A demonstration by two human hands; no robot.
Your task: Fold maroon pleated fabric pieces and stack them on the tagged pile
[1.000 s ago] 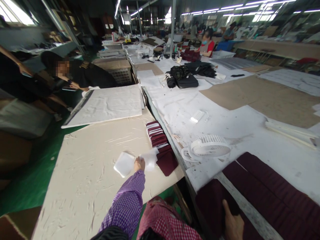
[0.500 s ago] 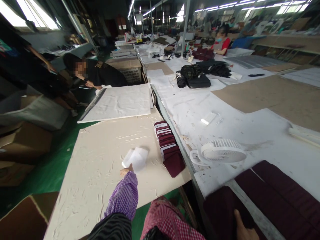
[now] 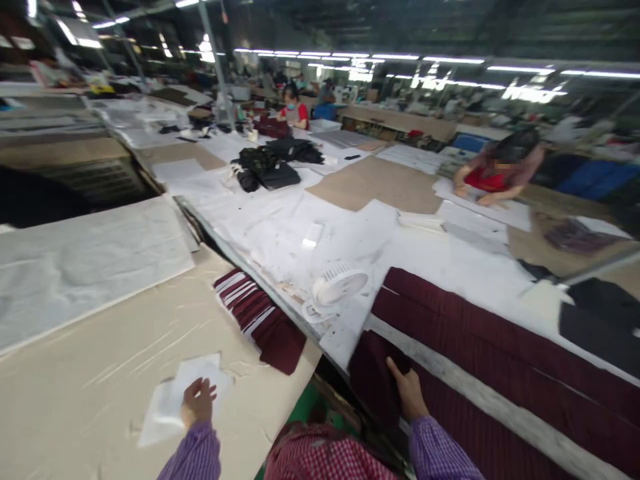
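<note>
My left hand [image 3: 199, 401] is above a few white sheets [image 3: 165, 408] on the cream-covered table. Its fingers are loosely bent and apart, with nothing seen in them. On the right, my right hand [image 3: 409, 388] grips a dark maroon fabric piece [image 3: 371, 370], one digit on top and the others hidden beneath. That piece lies at the end of long rows of overlapping maroon fabric pieces [image 3: 465, 307]. Between my hands, near the cream table's edge, maroon pieces alternate with white ones in a fanned row [image 3: 255, 310].
A white fan [image 3: 340, 287] and a small white device [image 3: 313, 235] rest on the white-covered table [image 3: 280, 247]. Dark folded cloth [image 3: 275, 175] lies beyond. A gap and raised edge separate the two tables. A person in red [image 3: 493, 180] leans over the far right side.
My view has swung to the right. The left hand has lifted off the white sheets and its fingers have loosened. My right hand remains on the maroon piece.
</note>
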